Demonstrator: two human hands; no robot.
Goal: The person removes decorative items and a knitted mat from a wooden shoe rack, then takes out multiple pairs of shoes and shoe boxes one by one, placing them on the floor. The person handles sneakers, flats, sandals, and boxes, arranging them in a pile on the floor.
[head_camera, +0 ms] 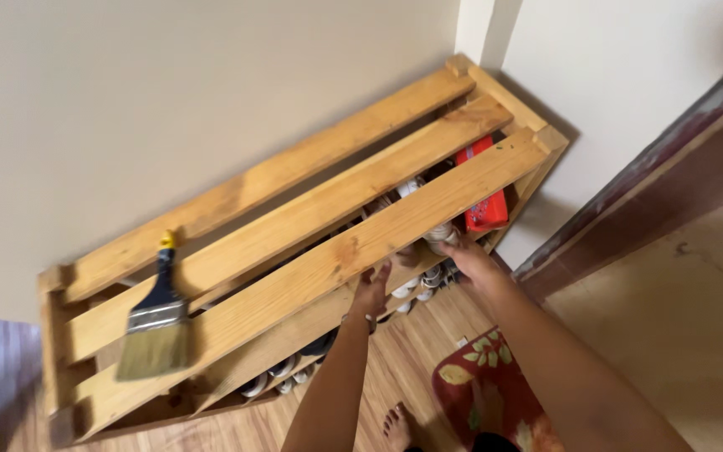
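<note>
Wooden shoe rack (311, 218) in the middle of the frame looks heavy and stiff, and you press your open left hand (370, 293) and open right hand (472, 266) on its front slat, a good spot to hold.

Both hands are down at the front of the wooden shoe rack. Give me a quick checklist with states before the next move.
1. Left hand on the front slat of the shoe rack: ok.
2. Right hand at the shoes under the slats: ok; its grip: cannot tell.
3. Paintbrush resting on the top slats, untouched: ok.
4. Red box seated inside the rack: ok.
5. Bare foot apart from the rack: ok.
</note>
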